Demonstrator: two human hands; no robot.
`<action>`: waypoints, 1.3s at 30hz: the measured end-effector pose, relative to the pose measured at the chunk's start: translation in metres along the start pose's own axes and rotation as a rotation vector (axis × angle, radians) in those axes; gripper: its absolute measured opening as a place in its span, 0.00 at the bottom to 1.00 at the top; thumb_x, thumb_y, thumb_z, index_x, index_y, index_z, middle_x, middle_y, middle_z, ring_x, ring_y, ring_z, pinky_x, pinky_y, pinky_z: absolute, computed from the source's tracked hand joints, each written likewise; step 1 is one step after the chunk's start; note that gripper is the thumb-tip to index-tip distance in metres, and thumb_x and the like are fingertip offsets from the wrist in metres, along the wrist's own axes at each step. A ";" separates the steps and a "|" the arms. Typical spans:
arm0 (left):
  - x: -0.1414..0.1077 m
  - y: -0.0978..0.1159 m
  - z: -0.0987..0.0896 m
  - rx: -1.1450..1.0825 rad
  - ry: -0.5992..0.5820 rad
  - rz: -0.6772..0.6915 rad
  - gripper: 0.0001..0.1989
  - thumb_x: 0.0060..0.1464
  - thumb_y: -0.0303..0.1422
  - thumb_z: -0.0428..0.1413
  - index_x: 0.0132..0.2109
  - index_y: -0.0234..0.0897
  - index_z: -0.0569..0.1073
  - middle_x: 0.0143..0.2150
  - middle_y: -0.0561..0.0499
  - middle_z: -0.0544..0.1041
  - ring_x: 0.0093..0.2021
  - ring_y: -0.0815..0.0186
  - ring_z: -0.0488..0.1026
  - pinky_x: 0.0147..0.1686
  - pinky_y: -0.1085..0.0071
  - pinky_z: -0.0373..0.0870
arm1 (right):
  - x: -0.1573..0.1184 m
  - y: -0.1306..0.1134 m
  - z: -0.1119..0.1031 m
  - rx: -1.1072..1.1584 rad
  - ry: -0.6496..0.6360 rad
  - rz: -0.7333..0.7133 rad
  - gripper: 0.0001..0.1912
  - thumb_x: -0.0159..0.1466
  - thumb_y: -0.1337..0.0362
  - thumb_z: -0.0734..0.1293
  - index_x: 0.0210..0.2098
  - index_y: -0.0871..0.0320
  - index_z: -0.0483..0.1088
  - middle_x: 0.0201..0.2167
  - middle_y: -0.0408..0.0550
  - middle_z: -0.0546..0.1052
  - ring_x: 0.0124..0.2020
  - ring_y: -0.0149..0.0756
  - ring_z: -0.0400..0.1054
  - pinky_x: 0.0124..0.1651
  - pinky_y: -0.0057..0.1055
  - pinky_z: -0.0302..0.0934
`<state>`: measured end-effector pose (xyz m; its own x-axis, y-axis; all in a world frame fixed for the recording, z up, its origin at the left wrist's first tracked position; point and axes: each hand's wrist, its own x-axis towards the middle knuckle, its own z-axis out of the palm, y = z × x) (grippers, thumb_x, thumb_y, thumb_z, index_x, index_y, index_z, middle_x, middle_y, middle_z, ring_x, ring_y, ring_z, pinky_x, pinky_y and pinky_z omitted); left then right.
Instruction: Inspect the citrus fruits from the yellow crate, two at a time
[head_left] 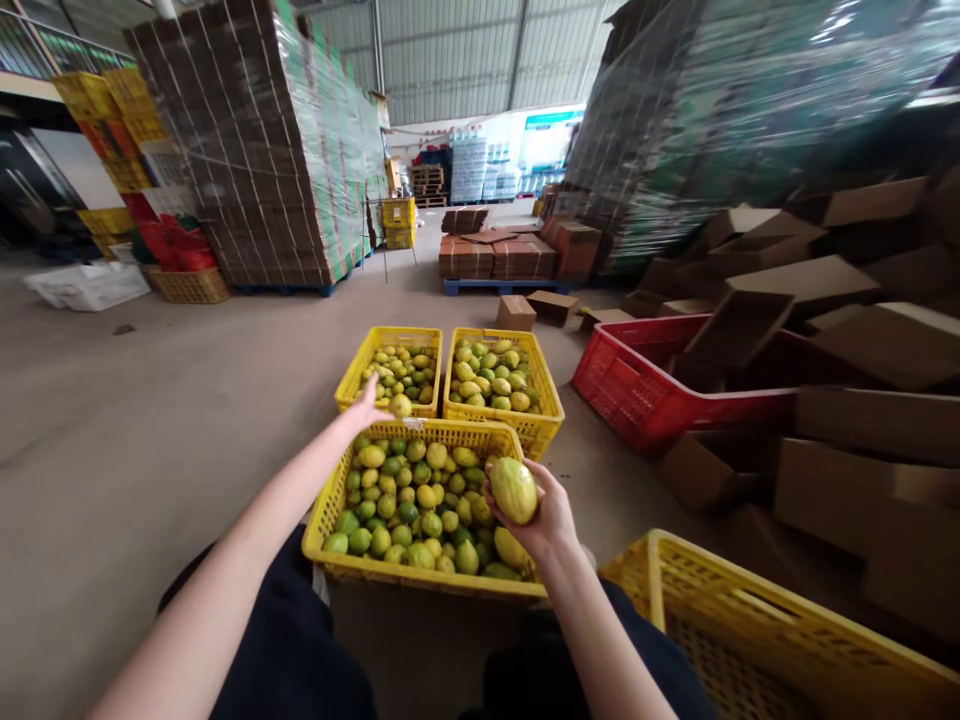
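Observation:
My right hand [551, 510] is wrapped around a large yellow-green lemon [514, 490], held over the right side of the near yellow crate [420, 572]. That crate is full of green and yellow lemons [431, 523] of mixed sizes. Stretched forward, my left hand [366, 408] is open with its fingers spread, at the near edge of the far left yellow crate [352, 365]. A round yellow lemon [400, 405] is just beside its fingers, and I cannot tell whether they touch. Beside it, the far right yellow crate [553, 405] holds larger yellow-green lemons [491, 375].
Another yellow crate [720, 575] stands close by my right leg. To the right are a red crate [630, 390] and a heap of cardboard boxes [840, 480]. Wrapped pallet stacks [247, 150] and a blue pallet of flattened cartons [495, 262] stand farther back.

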<state>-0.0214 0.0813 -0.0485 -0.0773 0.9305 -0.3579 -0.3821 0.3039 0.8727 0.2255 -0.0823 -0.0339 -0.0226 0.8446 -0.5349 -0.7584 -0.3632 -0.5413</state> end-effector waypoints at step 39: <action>-0.072 -0.025 -0.089 2.009 -0.623 0.088 0.22 0.55 0.39 0.44 0.52 0.32 0.68 0.52 0.38 0.71 0.50 0.55 0.70 0.47 0.65 0.66 | 0.149 -0.060 0.045 -0.744 0.290 -0.269 0.25 0.62 0.49 0.52 0.55 0.53 0.53 0.52 0.56 0.65 0.45 0.40 0.68 0.36 0.36 0.68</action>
<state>-0.0880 -0.0118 -0.0739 0.3724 0.7508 -0.5456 0.9188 -0.3810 0.1029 0.2389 0.0829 -0.0518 0.3433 0.8417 -0.4168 -0.0846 -0.4142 -0.9062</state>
